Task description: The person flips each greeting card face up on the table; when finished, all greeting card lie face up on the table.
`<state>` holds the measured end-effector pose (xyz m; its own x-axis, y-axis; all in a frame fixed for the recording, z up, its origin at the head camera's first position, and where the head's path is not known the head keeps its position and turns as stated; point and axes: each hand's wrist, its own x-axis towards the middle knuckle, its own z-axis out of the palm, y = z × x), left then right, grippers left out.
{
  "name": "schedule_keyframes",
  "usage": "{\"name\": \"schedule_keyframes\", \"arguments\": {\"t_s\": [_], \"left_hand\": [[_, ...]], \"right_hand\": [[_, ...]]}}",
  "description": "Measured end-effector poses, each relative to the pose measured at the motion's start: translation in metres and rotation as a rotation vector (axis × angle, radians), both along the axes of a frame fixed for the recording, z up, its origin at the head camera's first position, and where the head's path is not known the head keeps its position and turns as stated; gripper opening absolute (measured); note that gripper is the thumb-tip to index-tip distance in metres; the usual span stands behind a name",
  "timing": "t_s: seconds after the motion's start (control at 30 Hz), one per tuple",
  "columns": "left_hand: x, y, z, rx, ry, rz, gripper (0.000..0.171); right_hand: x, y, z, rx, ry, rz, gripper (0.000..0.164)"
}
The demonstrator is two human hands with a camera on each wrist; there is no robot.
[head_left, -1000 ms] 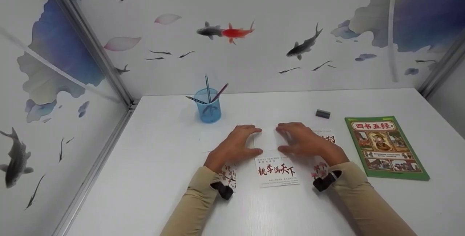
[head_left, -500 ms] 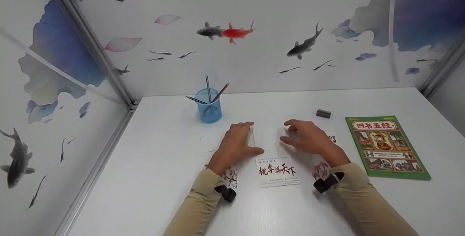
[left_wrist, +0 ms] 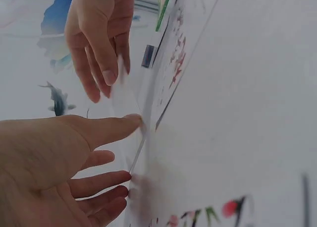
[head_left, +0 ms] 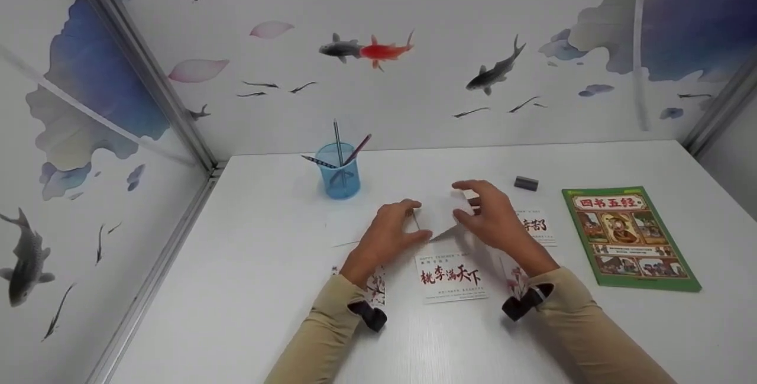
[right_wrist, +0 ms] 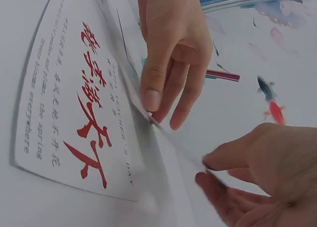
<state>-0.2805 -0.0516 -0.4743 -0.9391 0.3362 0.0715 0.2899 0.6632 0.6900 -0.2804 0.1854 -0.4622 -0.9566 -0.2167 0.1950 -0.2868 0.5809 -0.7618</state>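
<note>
Angling inward, the right hand (head_left: 491,216) pinches a thin white card, tilted; the left hand (head_left: 387,233), fingers apart, touches it.

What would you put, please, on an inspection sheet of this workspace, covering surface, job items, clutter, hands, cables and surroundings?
Surface: white table, overhead light reflected in it.
Job's things: blank white sheet, its right side raised; lettered card lying on the near side of it; left card and right card, both partly hidden by hands and arms.
Clutter: blue cup holding pencils; small dark block; green-edged book.
Hands: left hand touches the sheet's left edge; right hand pinches its right side.
Cables: nothing seen.
Surroundings: white walls decorated with fish and petals.
</note>
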Motion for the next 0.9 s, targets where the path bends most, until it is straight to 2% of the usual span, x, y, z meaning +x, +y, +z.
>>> {"name": "schedule_keyframes", "arguments": {"t_s": [0.1,0.17,0.23,0.3,0.4,0.5,0.6,0.7,0.8,0.9], "left_hand": [[-0.002,0.003,0.002,0.178,-0.066,-0.022,0.053],[-0.004,0.005,0.004,0.333,-0.142,-0.039,0.059],[-0.004,0.007,0.007,0.484,-0.218,-0.056,0.061],[-0.004,0.007,0.009,0.589,-0.278,-0.055,0.053],[-0.004,0.007,0.009,0.612,-0.306,-0.023,0.039],[-0.004,0.004,0.005,0.582,-0.329,-0.003,0.042],[-0.005,0.002,0.003,0.598,-0.367,-0.046,0.043],[-0.007,0.001,0.002,0.662,-0.406,-0.114,0.046],[-0.007,0.000,0.003,0.745,-0.413,-0.144,0.053],[-0.008,0.000,0.003,0.778,-0.380,-0.117,0.062]], "right_hand": [[0.001,-0.006,0.003,-0.138,0.058,0.013,0.059],[0.002,-0.009,0.005,-0.192,0.085,0.071,0.059],[0.003,-0.012,0.006,-0.195,0.107,0.142,0.058],[0.003,-0.013,0.005,-0.166,0.117,0.210,0.058],[0.004,-0.013,0.004,-0.101,0.130,0.253,0.058],[0.003,-0.010,0.002,-0.042,0.165,0.225,0.056],[0.001,-0.007,0.001,0.010,0.213,0.168,0.057],[-0.001,-0.004,0.001,0.060,0.228,0.085,0.061],[-0.003,-0.001,0.002,0.087,0.186,-0.018,0.070],[-0.004,0.001,0.003,0.091,0.116,-0.090,0.082]]}}
